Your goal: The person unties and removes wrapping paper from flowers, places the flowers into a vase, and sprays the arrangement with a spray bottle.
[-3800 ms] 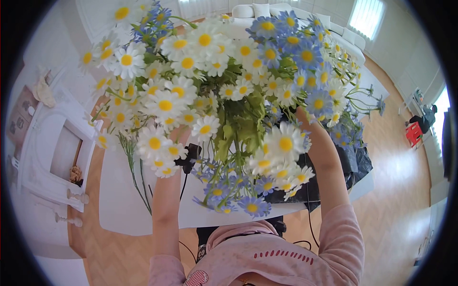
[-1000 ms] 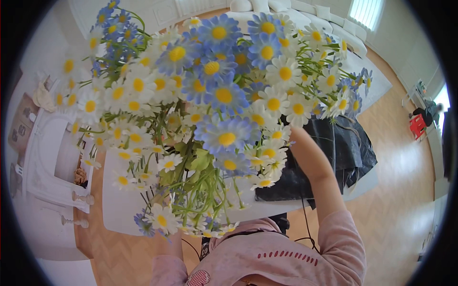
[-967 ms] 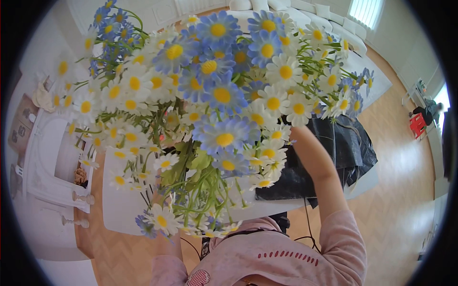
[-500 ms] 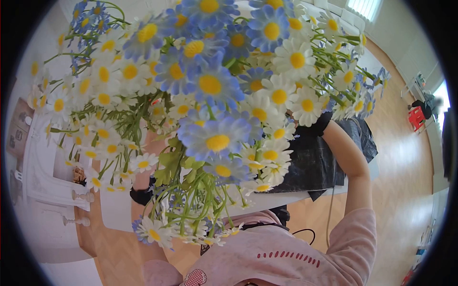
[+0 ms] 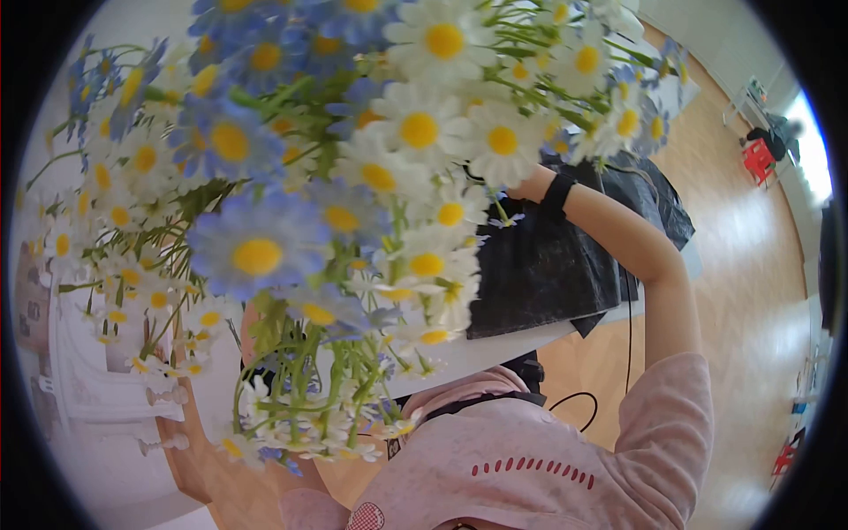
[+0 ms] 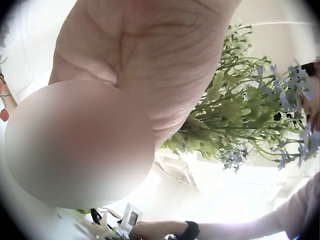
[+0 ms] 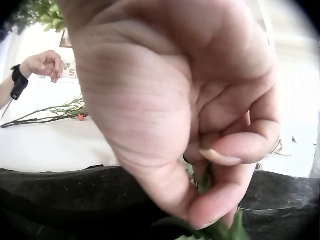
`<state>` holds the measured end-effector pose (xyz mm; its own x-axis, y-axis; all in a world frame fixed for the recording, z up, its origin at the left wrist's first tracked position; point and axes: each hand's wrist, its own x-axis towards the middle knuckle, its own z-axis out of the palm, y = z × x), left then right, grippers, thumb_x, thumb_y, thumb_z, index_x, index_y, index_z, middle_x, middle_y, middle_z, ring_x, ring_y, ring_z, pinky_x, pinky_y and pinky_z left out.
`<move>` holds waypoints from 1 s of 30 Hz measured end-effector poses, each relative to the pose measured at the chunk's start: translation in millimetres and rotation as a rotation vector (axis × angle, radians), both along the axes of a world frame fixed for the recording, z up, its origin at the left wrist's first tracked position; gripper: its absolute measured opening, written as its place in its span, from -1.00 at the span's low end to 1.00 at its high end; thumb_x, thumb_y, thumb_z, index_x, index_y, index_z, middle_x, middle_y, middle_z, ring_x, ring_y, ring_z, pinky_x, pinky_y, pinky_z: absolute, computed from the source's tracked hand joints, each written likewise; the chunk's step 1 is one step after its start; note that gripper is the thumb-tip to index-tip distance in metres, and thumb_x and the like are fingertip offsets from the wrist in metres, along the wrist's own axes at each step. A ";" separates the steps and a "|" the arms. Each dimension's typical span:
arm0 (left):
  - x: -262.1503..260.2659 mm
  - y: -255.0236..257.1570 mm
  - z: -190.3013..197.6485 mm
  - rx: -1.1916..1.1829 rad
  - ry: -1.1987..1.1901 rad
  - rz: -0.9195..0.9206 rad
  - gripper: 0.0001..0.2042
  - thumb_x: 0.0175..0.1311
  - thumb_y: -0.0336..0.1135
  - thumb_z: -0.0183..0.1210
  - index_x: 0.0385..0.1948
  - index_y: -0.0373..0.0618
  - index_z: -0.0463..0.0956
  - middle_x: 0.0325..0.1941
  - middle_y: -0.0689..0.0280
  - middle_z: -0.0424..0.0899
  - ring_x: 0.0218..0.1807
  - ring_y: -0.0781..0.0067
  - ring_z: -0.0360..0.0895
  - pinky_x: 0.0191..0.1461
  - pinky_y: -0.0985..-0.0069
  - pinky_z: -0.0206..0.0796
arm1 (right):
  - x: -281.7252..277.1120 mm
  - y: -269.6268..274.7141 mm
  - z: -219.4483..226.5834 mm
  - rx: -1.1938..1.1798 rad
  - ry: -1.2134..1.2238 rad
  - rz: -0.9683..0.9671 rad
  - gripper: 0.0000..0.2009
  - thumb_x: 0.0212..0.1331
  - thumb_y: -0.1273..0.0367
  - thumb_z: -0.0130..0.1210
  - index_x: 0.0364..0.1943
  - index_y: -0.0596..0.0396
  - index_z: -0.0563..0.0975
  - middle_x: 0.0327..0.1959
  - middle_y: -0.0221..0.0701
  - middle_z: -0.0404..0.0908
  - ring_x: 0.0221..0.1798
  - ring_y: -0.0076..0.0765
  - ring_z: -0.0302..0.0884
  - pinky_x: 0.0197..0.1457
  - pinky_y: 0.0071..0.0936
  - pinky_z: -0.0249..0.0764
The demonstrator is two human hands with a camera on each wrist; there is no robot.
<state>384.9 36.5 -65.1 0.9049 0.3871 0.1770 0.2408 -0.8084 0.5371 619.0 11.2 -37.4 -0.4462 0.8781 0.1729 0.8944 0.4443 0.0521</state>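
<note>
A large bunch of white and blue daisies point(image 5: 415, 132) with yellow centres and green stems fills the upper left of the head view. It hides my left hand there. In the right wrist view my left hand point(image 7: 47, 65) hangs with loosely bent fingers and nothing in them, above dark twiggy stems point(image 7: 45, 119) with a red bit. Its palm looms large in the left wrist view, with the daisies behind. My right hand point(image 7: 190, 115) pinches a green leafy stem point(image 7: 225, 231) between thumb and fingers, low over a black plastic sheet point(image 5: 548, 283).
The black sheet covers the right part of a white table point(image 5: 450, 355). A black cable point(image 5: 629, 336) hangs near the right elbow. Beyond the floor stands a red stool point(image 5: 757, 162). On the left is a white fireplace surround point(image 5: 97, 380).
The head view has shifted, and the daisies now sit further left and higher. My right hand has come into sight at their right edge, over the black sheet. Earlier, flowers covered it.
</note>
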 end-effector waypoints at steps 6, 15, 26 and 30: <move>12.0 -3.4 4.4 0.011 -0.006 -0.056 -0.65 -0.09 -0.33 0.13 -0.21 -0.24 0.38 -0.13 0.01 0.43 -0.11 0.00 0.41 -0.13 0.27 0.33 | 14.0 38.4 4.6 0.368 0.101 -0.133 -0.84 -0.23 0.30 0.03 -0.60 0.11 0.50 -0.54 -0.29 0.51 -0.39 -0.15 0.49 -0.38 -0.33 0.41; 40.3 -18.9 -9.2 -0.012 0.008 -0.197 -0.64 -0.09 -0.33 0.13 -0.20 -0.24 0.38 -0.13 0.01 0.43 -0.11 0.00 0.41 -0.13 0.27 0.33 | 42.1 -27.6 219.8 0.108 -0.201 -0.185 -0.85 -0.16 0.33 0.04 -0.53 0.11 0.53 -0.56 -0.22 0.51 -0.41 -0.08 0.48 -0.37 -0.27 0.39; -15.4 38.2 50.5 0.117 -0.108 0.083 -0.64 -0.09 -0.32 0.13 -0.20 -0.24 0.37 -0.13 0.02 0.43 -0.11 0.01 0.40 -0.12 0.28 0.32 | 22.5 75.6 236.4 0.348 0.967 0.094 -0.97 0.15 0.51 -0.07 -0.37 0.15 0.40 -0.43 -0.41 0.51 -0.38 -0.55 0.47 -0.33 -0.52 0.50; -31.3 62.0 75.4 0.154 -0.207 0.186 -0.64 -0.09 -0.32 0.13 -0.19 -0.23 0.37 -0.12 0.02 0.43 -0.11 0.01 0.40 -0.12 0.28 0.32 | -49.9 117.2 231.7 0.230 1.233 0.419 -0.92 0.16 0.47 -0.05 -0.31 0.17 0.43 -0.38 -0.39 0.51 -0.34 -0.56 0.46 -0.35 -0.55 0.45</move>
<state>353.7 98.5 10.3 0.7598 0.4968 0.4194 0.2905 -0.8365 0.4646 569.1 128.4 194.3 -0.1185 0.6095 0.7839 0.2077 0.7872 -0.5807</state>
